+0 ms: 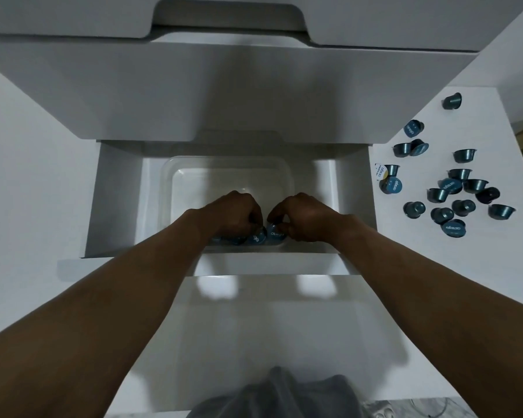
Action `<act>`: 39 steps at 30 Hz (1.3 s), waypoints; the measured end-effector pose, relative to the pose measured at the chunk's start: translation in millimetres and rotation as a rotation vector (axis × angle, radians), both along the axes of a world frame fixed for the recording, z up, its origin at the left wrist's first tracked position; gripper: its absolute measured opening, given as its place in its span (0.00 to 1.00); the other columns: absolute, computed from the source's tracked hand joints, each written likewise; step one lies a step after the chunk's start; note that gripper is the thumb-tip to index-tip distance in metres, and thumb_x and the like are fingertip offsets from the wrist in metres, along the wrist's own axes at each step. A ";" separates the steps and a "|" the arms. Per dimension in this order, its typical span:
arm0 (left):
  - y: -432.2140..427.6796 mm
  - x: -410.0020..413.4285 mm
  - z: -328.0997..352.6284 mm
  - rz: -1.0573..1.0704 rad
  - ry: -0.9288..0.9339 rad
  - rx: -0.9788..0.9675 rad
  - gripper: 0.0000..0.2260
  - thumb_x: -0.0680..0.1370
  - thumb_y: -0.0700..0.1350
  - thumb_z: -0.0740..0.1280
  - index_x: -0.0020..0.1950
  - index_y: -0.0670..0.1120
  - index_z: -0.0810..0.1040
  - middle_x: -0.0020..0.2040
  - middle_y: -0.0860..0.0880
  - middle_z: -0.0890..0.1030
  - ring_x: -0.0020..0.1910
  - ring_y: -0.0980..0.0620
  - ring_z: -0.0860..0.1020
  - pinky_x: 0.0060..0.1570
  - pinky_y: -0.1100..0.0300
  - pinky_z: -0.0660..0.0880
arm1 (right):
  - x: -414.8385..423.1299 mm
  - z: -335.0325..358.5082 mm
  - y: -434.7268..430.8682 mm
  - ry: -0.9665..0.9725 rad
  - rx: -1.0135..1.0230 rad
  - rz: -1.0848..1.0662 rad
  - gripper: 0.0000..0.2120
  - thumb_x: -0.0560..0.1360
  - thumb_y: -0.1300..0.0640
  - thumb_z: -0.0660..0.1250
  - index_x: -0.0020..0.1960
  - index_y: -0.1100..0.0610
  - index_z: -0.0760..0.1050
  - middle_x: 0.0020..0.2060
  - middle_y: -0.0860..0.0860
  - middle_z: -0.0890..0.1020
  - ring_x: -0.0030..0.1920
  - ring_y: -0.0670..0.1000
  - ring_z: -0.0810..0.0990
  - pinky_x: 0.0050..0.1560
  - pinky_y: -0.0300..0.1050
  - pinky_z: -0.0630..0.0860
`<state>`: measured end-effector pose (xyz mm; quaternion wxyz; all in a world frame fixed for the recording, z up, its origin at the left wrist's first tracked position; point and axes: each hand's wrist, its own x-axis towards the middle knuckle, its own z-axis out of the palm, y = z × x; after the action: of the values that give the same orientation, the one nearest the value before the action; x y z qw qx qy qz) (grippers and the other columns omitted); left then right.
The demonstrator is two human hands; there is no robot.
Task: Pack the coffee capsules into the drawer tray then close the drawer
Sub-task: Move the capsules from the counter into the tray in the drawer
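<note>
Clear glossy plastic tray (167, 176); metallic blue capsules (473, 185).

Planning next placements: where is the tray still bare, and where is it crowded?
Bare: the tray's far half, beyond both hands. Crowded: its near edge, where capsules line up under the left hand and right hand. Loose capsules clutter the surface right of the drawer.
</note>
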<state>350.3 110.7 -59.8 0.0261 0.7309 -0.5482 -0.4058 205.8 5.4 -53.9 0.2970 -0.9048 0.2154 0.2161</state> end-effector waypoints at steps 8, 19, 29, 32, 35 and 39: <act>4.4 -2.9 2.3 0.039 0.005 -0.003 0.10 0.74 0.43 0.68 0.54 0.48 0.83 0.51 0.49 0.84 0.48 0.52 0.79 0.48 0.61 0.74 | -2.0 -3.6 -1.1 -0.027 -0.015 -0.010 0.16 0.75 0.57 0.67 0.63 0.54 0.77 0.59 0.52 0.81 0.60 0.53 0.78 0.59 0.41 0.71; 25.2 -12.5 40.8 0.317 -0.362 -0.203 0.17 0.76 0.49 0.67 0.63 0.46 0.76 0.59 0.43 0.78 0.57 0.43 0.77 0.57 0.53 0.74 | -15.0 26.5 -2.8 -0.249 -0.221 -0.140 0.15 0.77 0.54 0.63 0.63 0.56 0.76 0.61 0.55 0.79 0.61 0.56 0.76 0.61 0.48 0.71; 30.7 -103.4 118.9 0.305 -0.704 -0.539 0.14 0.78 0.48 0.61 0.57 0.40 0.74 0.55 0.39 0.77 0.50 0.37 0.77 0.46 0.51 0.73 | -98.8 95.7 0.2 -0.371 -0.552 -0.321 0.14 0.77 0.55 0.61 0.58 0.62 0.75 0.55 0.60 0.78 0.55 0.61 0.76 0.52 0.49 0.74; 36.1 -133.1 128.7 0.277 -0.684 -0.624 0.13 0.78 0.47 0.61 0.55 0.39 0.74 0.53 0.39 0.77 0.50 0.38 0.76 0.46 0.51 0.72 | -143.4 106.5 6.3 -0.371 -0.555 -0.435 0.16 0.78 0.55 0.60 0.62 0.61 0.72 0.56 0.59 0.76 0.57 0.60 0.75 0.54 0.50 0.74; 42.5 -166.9 129.4 0.235 -0.589 -0.732 0.11 0.77 0.46 0.63 0.52 0.38 0.75 0.50 0.38 0.78 0.47 0.37 0.76 0.44 0.51 0.72 | -196.5 110.0 21.2 -0.393 -0.538 -0.540 0.16 0.78 0.54 0.60 0.63 0.59 0.72 0.59 0.57 0.76 0.59 0.59 0.74 0.56 0.50 0.72; 52.0 -217.7 118.5 0.206 -0.470 -0.783 0.14 0.76 0.46 0.65 0.57 0.38 0.76 0.53 0.39 0.79 0.51 0.39 0.77 0.49 0.51 0.73 | -265.4 103.4 43.8 -0.394 -0.531 -0.575 0.17 0.78 0.53 0.61 0.65 0.57 0.72 0.59 0.55 0.76 0.61 0.57 0.74 0.59 0.48 0.70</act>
<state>132.6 162.7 58.7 0.2154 0.7886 -0.5758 0.0130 -59.7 49.2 49.6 0.1374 -0.8770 0.4458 -0.1149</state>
